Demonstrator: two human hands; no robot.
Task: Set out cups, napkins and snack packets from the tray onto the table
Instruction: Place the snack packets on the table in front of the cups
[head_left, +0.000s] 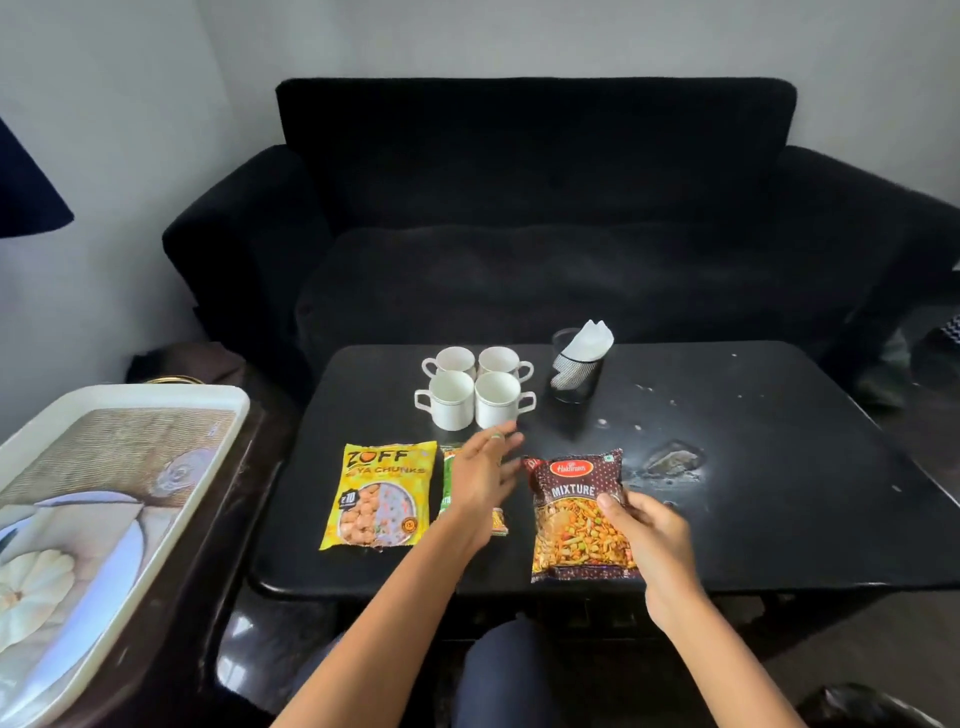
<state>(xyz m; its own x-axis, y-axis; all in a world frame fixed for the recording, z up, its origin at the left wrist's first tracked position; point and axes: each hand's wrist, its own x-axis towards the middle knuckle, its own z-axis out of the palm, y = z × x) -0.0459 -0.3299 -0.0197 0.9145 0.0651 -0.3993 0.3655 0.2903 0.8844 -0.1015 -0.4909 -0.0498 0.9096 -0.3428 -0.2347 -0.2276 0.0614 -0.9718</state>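
Observation:
Several white cups (474, 387) stand grouped at the back of the black table (753, 467). To their right a dark holder (574, 376) carries white napkins (589, 340). A yellow soya chunks packet (382, 501) lies flat at the front left. Beside it a green packet (448, 480) is mostly hidden under my left hand (483, 475), which hovers with fingers apart and holds nothing. My right hand (647, 540) grips the right edge of the brown mixture packet (576, 512), which rests near the table's front edge.
The white tray (31, 441) with a printed picture sits on a low stand to the left, with nothing on it. A black sofa (535, 208) fills the space behind the table. The tabletop has scuffed, pale patches (672, 460) on its right half.

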